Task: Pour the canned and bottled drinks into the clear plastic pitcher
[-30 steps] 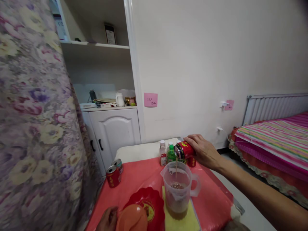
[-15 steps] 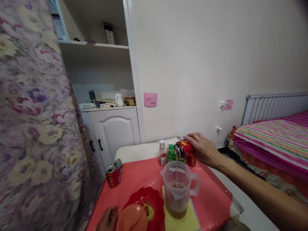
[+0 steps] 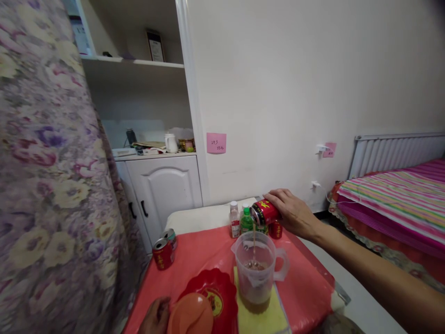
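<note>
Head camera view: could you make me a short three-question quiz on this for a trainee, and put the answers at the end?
1. Which hand holds the tilted red can above the jug?
2. True or false: the jug stands on a yellow mat.
3. How many cans stand at the left side of the table?

Key:
1. The right hand.
2. True.
3. Two, a red one in front and another partly hidden behind it.
</note>
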Demonstrator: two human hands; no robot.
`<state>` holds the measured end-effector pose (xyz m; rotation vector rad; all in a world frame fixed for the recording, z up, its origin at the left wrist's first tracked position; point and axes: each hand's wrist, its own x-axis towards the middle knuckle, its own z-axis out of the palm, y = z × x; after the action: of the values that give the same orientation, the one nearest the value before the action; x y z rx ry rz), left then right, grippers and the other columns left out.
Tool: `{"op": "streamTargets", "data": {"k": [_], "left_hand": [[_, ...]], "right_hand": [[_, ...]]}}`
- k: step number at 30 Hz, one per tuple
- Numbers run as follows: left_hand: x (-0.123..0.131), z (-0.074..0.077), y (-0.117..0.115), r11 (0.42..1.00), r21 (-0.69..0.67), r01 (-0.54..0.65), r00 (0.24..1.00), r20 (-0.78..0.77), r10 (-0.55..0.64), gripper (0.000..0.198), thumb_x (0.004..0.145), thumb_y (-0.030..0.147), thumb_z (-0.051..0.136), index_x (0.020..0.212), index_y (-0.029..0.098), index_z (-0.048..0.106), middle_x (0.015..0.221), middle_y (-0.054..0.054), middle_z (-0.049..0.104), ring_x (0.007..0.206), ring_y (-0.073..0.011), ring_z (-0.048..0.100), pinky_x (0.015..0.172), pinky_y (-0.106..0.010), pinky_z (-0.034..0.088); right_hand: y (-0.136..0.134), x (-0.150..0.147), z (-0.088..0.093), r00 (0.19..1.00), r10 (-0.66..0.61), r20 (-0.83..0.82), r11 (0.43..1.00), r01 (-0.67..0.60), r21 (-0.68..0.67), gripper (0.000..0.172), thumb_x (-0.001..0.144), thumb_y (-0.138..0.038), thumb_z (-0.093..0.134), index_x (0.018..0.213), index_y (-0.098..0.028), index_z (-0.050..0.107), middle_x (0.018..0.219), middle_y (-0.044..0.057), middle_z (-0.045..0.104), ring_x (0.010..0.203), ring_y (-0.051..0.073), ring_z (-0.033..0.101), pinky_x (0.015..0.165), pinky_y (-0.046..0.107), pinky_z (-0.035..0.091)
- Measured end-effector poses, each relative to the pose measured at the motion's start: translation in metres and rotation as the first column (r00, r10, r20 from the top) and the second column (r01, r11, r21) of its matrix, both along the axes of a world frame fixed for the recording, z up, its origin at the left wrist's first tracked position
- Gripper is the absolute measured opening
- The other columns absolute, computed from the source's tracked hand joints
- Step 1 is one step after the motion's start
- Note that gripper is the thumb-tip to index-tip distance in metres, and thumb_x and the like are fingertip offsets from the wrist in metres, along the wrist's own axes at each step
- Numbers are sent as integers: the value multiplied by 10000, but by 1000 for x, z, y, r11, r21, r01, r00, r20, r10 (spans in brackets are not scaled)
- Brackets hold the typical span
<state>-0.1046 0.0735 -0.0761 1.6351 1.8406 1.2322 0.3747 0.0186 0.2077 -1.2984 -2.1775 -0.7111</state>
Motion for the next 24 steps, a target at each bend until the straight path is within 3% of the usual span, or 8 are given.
{"op": "streamTargets", "data": {"k": [24], "left_hand": [[2,1,2,1000,2,-2,999,-32,2,300,748,464,517,834,247,704,931,-66,811,845,-263,755,724,-313,581]], "right_hand": [[-1,-1,11,1000,2,29,1000,-3,16,613,800,-50,566,1380,-197,433,1250,147,600,1142,305,514,946,491,535]]}}
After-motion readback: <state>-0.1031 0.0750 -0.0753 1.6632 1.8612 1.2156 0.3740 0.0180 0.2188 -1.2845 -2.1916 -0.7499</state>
